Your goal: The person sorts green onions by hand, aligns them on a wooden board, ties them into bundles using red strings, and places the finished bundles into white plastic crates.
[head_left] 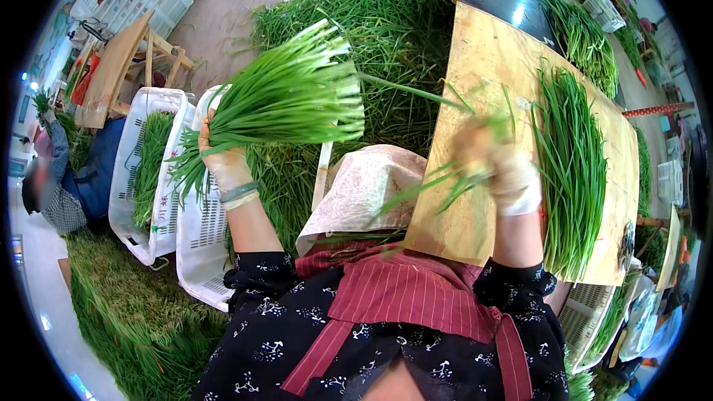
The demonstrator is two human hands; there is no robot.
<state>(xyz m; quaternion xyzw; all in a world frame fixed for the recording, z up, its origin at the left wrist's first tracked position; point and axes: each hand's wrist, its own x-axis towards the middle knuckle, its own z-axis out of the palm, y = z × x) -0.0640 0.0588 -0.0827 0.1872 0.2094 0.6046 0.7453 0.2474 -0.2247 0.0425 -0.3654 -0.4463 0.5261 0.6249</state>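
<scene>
My left hand [223, 160], in a pale glove with bare fingertips, is closed around a thick bunch of garlic chives [286, 100]. Their whitish cut ends point right and the green tips hang down by my wrist. A greenish bangle [239, 191] circles that wrist. Over the wooden board, my right hand [499, 167] is smeared by motion, so its fingers cannot be made out. Some loose chive blades [457, 186] show around it, but whether it grips them is unclear. Another pile of chives [570, 174] lies lengthwise on the board [475, 67], right of this hand.
A big heap of chives [394, 22] lies ahead. White plastic crates [194, 230] stand at my left, one with chives inside. A whitish sack [371, 186] covers my lap beside the board. At far left, another person [56, 200] handles greens near a wooden stand [115, 78].
</scene>
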